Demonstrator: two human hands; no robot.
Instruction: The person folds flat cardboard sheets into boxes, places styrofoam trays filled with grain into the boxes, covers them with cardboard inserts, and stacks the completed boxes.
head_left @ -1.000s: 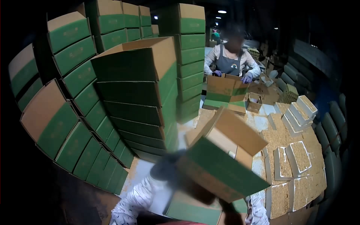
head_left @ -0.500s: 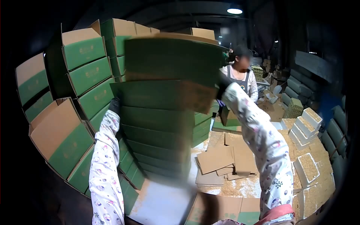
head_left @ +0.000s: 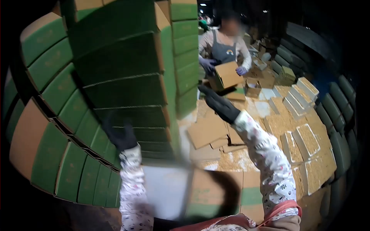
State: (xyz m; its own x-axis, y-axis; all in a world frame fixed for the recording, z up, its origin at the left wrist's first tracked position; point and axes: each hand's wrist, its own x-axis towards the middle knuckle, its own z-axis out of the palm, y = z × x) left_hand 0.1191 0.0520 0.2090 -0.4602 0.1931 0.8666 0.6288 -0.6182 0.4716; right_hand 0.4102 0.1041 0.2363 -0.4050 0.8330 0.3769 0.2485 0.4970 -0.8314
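Note:
My right hand (head_left: 220, 104), in a dark glove, is in the air over the table with its fingers stretched out and nothing in them. My left hand (head_left: 121, 134), also dark-gloved and blurred, has its fingers apart in front of the tall stack of green and brown boxes (head_left: 127, 90). Whether it touches the stack I cannot tell. Loose brown cardboard pieces (head_left: 206, 131) lie below my right hand. Flat green and brown cardboard (head_left: 216, 192) lies at the table's near edge, partly in shadow.
More green boxes (head_left: 69, 169) are stacked at the left. Across the table (head_left: 246, 156), a co-worker (head_left: 225, 50) in purple gloves holds a box (head_left: 228, 75). White-edged blocks (head_left: 306, 140) stand at the right, beside grey padded shapes (head_left: 335, 138).
The box that I held has gone onto the tall stack, and my hands have come away from it and lower. The view has tilted down. The co-worker's box has changed position.

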